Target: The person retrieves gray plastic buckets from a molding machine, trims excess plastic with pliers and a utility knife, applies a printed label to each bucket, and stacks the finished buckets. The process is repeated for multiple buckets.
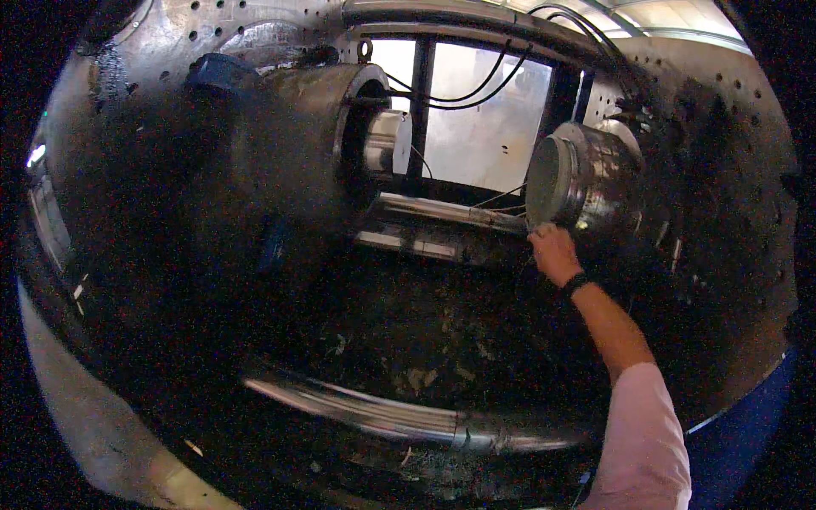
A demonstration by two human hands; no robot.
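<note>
Head view, and here's the right hand up at the lower rim of the pale disc, which fronts the cylindrical mould half. Fingers curled in, but whether they've got hold, can't tell. Left hand's out of view. Poor purchase could mean a slip; any travel by the metal core opposite could trap that hand.

Here's the metal cylinder, right of centre and up in the top half of the view, lying on its side, glossy with dark, grimy patches! Its round end face looks left, a pale grey-green, showing as a tall, narrow oval. Around it runs a metallic rim, and behind that the body steps out wider, catching bright glints.
</note>
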